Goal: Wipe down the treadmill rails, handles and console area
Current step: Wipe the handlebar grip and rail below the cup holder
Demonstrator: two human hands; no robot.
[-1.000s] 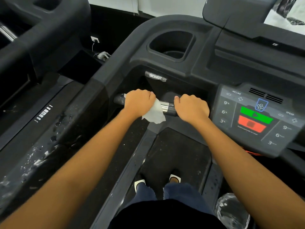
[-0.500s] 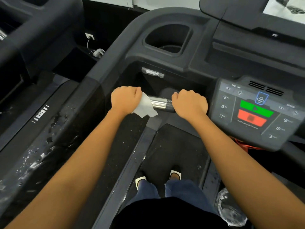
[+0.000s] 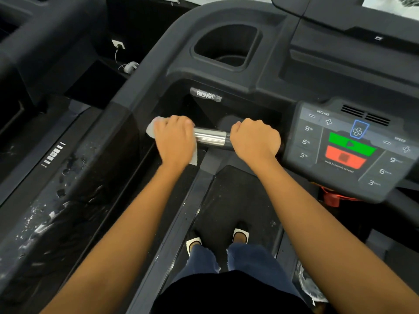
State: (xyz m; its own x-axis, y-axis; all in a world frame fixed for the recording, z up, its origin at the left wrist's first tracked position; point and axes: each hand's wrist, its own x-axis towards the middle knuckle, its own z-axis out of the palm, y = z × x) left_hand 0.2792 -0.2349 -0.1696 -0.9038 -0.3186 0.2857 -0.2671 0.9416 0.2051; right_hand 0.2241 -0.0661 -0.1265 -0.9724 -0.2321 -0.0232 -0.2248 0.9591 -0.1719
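A horizontal handle bar (image 3: 210,137) with a shiny metal sleeve crosses in front of me below the dark console (image 3: 226,87). My left hand (image 3: 174,141) is closed around the bar's left end with a white wipe (image 3: 150,129) wrapped under the fingers; a corner of the wipe hangs below the palm. My right hand (image 3: 255,140) grips the bar's right end, beside the control panel (image 3: 347,148) with its green and red buttons. The left side rail (image 3: 74,177) is dark and wet with droplets.
A cup holder recess (image 3: 224,46) sits in the console's top. A red safety clip (image 3: 331,198) hangs under the panel. My feet stand on the belt (image 3: 235,200). A second machine (image 3: 34,41) stands to the left, and a crumpled plastic bag (image 3: 308,286) lies lower right.
My left hand has slid the wipe leftward along the bar, uncovering more of the metal sleeve. My right hand has kept its grip. The view has shifted slightly.
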